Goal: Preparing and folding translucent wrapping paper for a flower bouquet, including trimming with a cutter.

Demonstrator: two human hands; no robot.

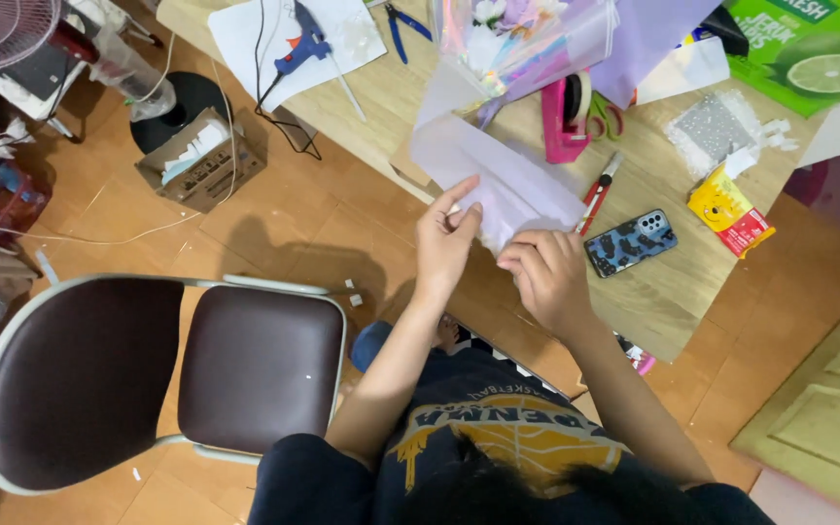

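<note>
A pale lilac sheet of paper (498, 170) lies over the near edge of the low wooden table (663, 292). My left hand (444, 243) pinches the sheet's near edge between thumb and fingers. My right hand (548, 277), fingers curled, grips the same edge just to the right. A red-handled craft knife (598, 192) lies right beside the paper, and a phone (631, 242) in a blue patterned case rests just past my right hand.
On the table lie a pink tape dispenser (563, 122), a blue glue gun (301, 49) on white paper, blue pliers (402, 27), a clear bag of flowers (522, 39) and a green box (809, 49). A brown chair (162, 374) stands left; a cardboard box (201, 160) sits on the floor.
</note>
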